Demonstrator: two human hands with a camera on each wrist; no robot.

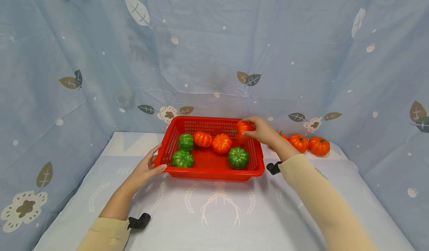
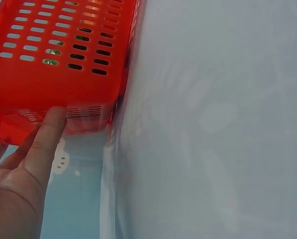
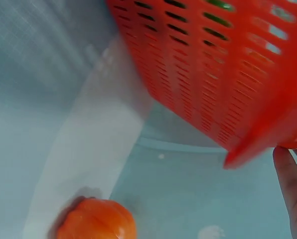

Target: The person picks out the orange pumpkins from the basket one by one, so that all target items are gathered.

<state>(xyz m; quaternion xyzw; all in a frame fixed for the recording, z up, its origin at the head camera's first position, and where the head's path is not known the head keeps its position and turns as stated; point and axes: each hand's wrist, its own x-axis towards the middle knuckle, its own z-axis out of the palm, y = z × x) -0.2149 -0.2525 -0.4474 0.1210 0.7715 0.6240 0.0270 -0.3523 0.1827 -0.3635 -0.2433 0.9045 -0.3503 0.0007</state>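
A red plastic basket (image 1: 207,172) with slotted walls stands towards the back of the table. My left hand (image 1: 146,170) rests at its left end, thumb on the near corner of the rim and the other fingers along the left side. Over the basket's back right corner, my right hand (image 1: 262,133) grips a small orange pumpkin (image 1: 242,129), its green stem pointing left. Inside lie two more orange pumpkins (image 1: 222,143) in the middle, two green pumpkins (image 1: 182,158) at the left and another green pumpkin (image 1: 238,158) at the right.
Three orange pumpkins (image 1: 319,146) sit in a row on the table to the right of the basket, one partly hidden behind my right forearm. A pale patterned cloth (image 1: 214,213) covers the table. Blue printed curtains (image 1: 207,50) hang behind and at both sides.
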